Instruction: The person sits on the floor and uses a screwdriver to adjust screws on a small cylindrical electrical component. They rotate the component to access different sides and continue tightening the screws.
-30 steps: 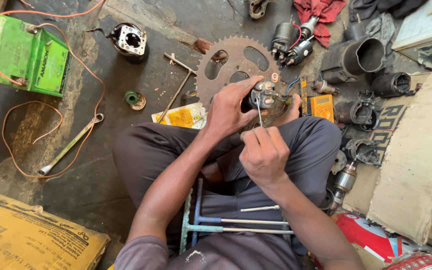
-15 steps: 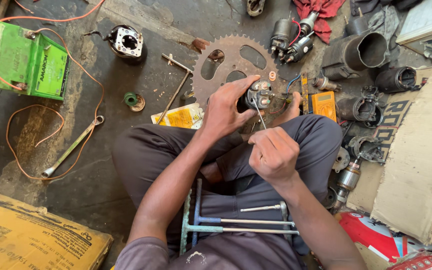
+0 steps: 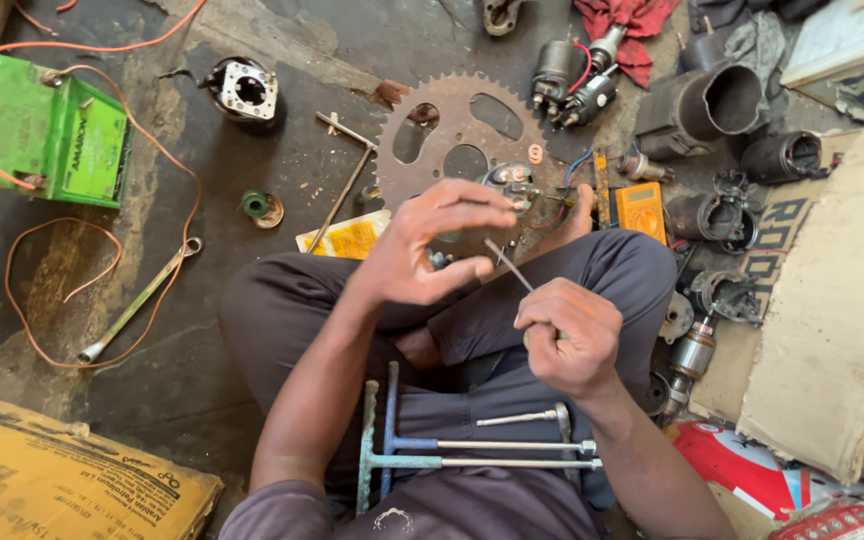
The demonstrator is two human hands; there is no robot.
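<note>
The right hand (image 3: 567,335) is clenched on a thin rod (image 3: 508,265) above the lap; the left hand (image 3: 427,250), fingers spread and empty, hovers by a small metal part (image 3: 512,182) on the sprocket (image 3: 457,135)

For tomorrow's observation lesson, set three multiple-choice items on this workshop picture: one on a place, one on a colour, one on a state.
1. Where does the large toothed sprocket lie?
A. on the floor beyond the person's knees
B. on the yellow cardboard box
C. in the person's lap

2. What colour is the battery at the upper left?
A. red
B. green
C. blue

3. What is the right hand doing?
A. lying flat on the floor
B. resting open on the knee
C. closed around a thin metal rod

Answers: 1 A, the sprocket rests on the dark floor past the crossed legs. 2 B, its casing is bright green, with an orange wire running by it. 3 C, the fingers are curled shut and the rod sticks up toward the open left hand.
</note>
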